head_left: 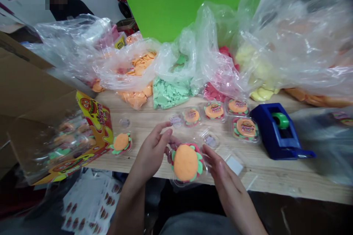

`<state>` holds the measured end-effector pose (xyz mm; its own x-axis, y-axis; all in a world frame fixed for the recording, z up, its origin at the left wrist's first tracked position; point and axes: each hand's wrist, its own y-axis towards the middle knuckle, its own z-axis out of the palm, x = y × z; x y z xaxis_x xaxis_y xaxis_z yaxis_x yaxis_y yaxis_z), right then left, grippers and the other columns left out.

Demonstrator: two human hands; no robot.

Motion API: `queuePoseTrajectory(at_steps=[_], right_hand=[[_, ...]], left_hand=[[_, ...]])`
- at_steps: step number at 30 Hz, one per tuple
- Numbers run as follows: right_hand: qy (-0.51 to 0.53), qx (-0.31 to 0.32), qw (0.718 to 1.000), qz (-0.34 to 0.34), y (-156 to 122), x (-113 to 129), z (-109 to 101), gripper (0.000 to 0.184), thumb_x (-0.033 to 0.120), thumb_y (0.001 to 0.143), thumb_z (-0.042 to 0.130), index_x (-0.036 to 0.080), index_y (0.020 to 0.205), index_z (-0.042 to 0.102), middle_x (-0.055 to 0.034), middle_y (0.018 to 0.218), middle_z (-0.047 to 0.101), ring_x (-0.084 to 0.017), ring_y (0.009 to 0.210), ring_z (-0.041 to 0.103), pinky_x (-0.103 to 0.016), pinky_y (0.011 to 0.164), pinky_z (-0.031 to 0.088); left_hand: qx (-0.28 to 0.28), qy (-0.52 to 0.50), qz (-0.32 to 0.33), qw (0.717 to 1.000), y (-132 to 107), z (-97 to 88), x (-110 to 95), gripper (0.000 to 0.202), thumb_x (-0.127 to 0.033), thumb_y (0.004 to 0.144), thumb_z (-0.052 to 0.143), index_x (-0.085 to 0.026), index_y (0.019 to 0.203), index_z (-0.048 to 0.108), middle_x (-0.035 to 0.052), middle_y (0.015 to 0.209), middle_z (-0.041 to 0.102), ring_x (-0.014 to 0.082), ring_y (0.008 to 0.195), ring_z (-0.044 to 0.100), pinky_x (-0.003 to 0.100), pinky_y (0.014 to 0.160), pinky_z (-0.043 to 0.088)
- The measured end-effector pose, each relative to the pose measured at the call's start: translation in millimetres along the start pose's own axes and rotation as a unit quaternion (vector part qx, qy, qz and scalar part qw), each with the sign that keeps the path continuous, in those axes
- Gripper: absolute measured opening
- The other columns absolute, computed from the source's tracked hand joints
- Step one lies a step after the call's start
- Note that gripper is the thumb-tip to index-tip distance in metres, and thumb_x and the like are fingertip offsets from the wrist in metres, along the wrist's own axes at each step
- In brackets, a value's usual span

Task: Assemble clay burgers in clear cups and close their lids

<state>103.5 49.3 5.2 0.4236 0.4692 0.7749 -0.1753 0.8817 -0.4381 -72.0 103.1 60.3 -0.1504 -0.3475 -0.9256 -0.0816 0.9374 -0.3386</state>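
Observation:
Between my left hand and my right hand, a burger-shaped toy of orange and green moulding sand sits in a clear plastic tray. Both hands hold the tray at its sides, and it juts past the table's front edge. Another unlidded sand burger lies left of my left hand. Several lidded burger packs, such as one, stand beyond my fingers. A small clear round cup lies just past my right fingertips.
Plastic bags of green, orange, red and yellow sand line the wooden table's back. A blue tape dispenser stands right. A printed burger box and cardboard box stand left. A dark-sleeved person stands far left.

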Motion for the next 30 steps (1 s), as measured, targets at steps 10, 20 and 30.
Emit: queuePoseTrajectory(at_steps=[10, 20, 30], right_hand=[[0.253, 0.035, 0.965, 0.063, 4.3, 26.1, 25.8, 0.043, 0.05, 0.089, 0.035, 0.033, 0.127, 0.044, -0.0036, 0.131, 0.052, -0.027, 0.117, 0.05, -0.049, 0.087, 0.047], [-0.565, -0.081, 0.718, -0.399, 19.1, 0.0, 67.2, 0.059, 0.019, 0.077, 0.057, 0.021, 0.133, 0.039, -0.0204, 0.141, 0.032, -0.04, 0.124, 0.033, -0.062, 0.089, 0.034], [-0.293, -0.078, 0.912, -0.276, 55.2, 34.4, 66.3, 0.048, 0.038, 0.086, 0.042, 0.02, 0.13, 0.037, -0.0132, 0.131, 0.047, -0.026, 0.119, 0.046, -0.046, 0.093, 0.043]], left_hand=[[-0.287, 0.036, 0.296, 0.91, -22.0, 34.1, 33.3, 0.042, -0.029, 0.083, 0.056, -0.027, 0.124, 0.045, 0.0057, 0.122, 0.05, 0.018, 0.113, 0.048, 0.035, 0.1, 0.034], [0.056, -0.585, -0.031, 0.809, -16.2, 63.5, 41.5, 0.06, -0.062, 0.084, 0.029, -0.028, 0.131, 0.042, 0.0031, 0.136, 0.045, 0.0262, 0.131, 0.03, 0.041, 0.109, 0.019], [-0.002, -0.643, -0.084, 0.762, 0.6, 23.6, 58.9, 0.049, -0.058, 0.081, 0.042, -0.024, 0.111, 0.06, 0.0071, 0.113, 0.063, 0.0266, 0.111, 0.053, 0.045, 0.097, 0.036]])
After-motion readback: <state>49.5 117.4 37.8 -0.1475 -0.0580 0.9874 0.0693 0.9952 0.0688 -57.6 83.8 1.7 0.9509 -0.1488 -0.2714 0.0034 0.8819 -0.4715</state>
